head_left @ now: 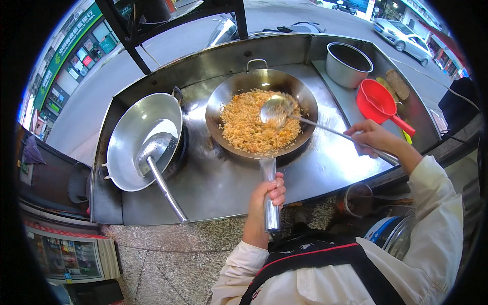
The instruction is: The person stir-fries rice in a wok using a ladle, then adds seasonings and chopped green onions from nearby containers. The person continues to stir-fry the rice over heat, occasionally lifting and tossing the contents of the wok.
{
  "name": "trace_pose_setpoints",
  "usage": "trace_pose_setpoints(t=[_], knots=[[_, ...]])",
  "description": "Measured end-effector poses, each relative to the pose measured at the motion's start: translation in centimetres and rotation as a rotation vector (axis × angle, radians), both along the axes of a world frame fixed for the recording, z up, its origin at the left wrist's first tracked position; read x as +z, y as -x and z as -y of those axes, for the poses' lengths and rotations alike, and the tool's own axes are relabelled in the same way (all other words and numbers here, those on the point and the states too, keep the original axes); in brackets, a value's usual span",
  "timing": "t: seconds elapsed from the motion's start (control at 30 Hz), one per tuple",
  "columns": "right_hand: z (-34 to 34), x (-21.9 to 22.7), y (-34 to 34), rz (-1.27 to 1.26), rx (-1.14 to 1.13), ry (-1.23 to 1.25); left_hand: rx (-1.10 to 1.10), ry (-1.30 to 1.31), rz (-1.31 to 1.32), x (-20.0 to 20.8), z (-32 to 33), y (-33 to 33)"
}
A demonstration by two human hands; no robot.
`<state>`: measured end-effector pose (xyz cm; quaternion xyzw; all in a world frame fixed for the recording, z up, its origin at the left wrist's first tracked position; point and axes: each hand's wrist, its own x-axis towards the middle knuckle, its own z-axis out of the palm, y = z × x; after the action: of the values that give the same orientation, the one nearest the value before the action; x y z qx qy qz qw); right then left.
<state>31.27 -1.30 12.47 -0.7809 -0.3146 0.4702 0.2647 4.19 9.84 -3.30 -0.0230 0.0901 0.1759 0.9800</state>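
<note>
A steel wok (218,101) stands on the metal stove top, holding orange-tinted fried rice (249,122) with small bits mixed in. My left hand (270,195) is wrapped round the wok's metal handle at the near side. In my right hand (373,138) is the long shaft of a metal ladle (325,125), gripped well up from its bowl. The ladle's bowl rests among the rice at the wok's right half, slightly smeared by motion. What lies in the bowl is hard to make out.
To the left sits a large two-eared pan (129,119) with a perforated skimmer (163,183) leaning in it, its handle sticking out over the near edge. At the back right are a deep metal pot (338,76), a red plastic scoop (378,108) and a brown sponge-like pad (397,84).
</note>
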Motion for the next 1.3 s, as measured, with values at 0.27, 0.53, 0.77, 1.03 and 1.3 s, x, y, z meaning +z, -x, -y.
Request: trace_pose_setpoints(t=[0.27,0.53,0.77,1.03,1.3], knots=[[0.0,-4.1,-0.6,0.070,0.191,-0.124,0.025,-0.105,-0.044,0.2,-0.1,0.3],[5.1,6.7,-0.1,1.037,0.651,-0.262,0.119,-0.229,-0.175,7.9,-0.4,3.5],[5.9,7.1,2.2,1.228,0.582,-0.185,0.042,-0.430,0.115,4.2,-0.6,1.3],[10.0,1.2,-0.6,0.853,0.600,-0.328,0.041,-0.259,-0.051,0.8,-1.9,2.3],[-1.5,-4.8,1.5,-0.032,-0.110,-0.110,0.025,-0.207,-0.077,0.0,-1.0,1.2]])
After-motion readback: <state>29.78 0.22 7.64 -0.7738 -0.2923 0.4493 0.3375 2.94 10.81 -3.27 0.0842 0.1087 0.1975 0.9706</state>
